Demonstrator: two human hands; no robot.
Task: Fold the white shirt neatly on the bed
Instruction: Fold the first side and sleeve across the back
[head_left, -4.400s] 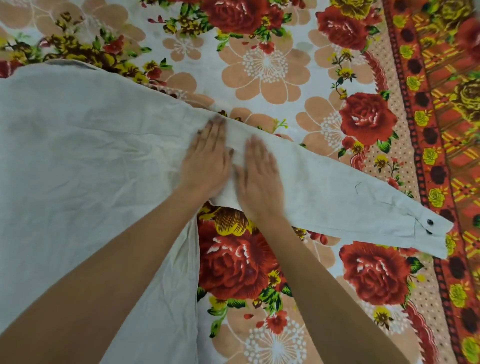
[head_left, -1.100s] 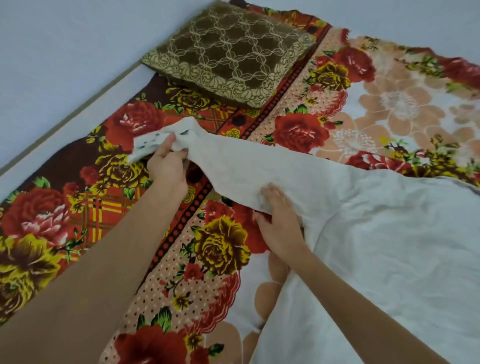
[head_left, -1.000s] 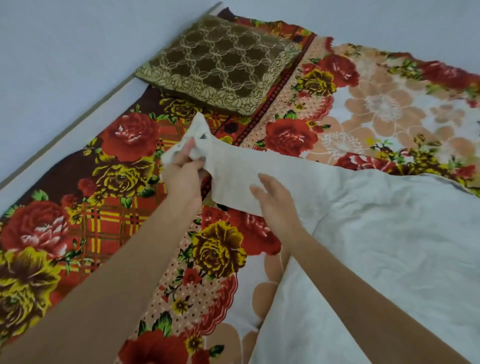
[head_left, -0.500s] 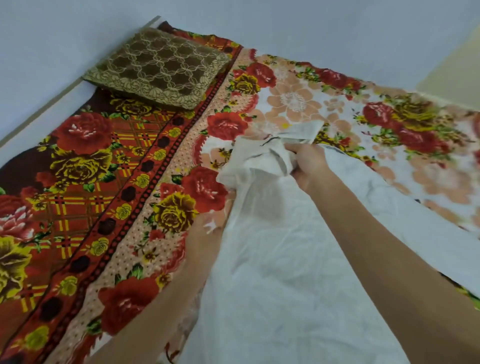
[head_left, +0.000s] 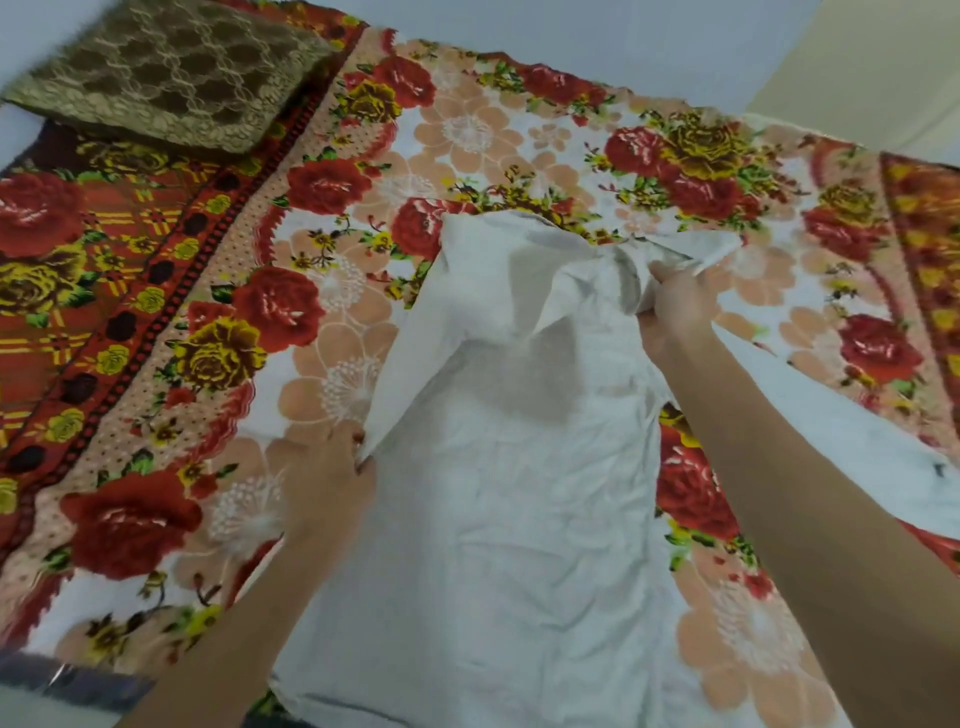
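A: While the left hand (head_left: 324, 483) pinches the near-left corner of the fold, what should the right hand (head_left: 675, 306) do?

B: It grips a bunch of cloth at the far end of the crumpled white cotton shirt (head_left: 509, 519). I think it should pull that flap tight, lay it flat across the shirt, then rub the bumps out — slow and even.

A: Where is the shirt?

B: Spread out in the middle of the bed, on the red-and-peach flowered bedspread (head_left: 332, 364), with its bottom end near us.

A: Is the flap down?

B: Not yet. It lifts up between the two hands and makes a shadow under it.

A: What else is around?

B: A brown cushion with a gold lace pattern (head_left: 171, 73) sits at the far left, well apart from the shirt. A long white sleeve (head_left: 872, 441) sticks out to the right, just beside the right arm — it is not folded in, and I think the arm could drag it.

A: Anything in the way?

B: Only wrinkles and that loose sleeve.
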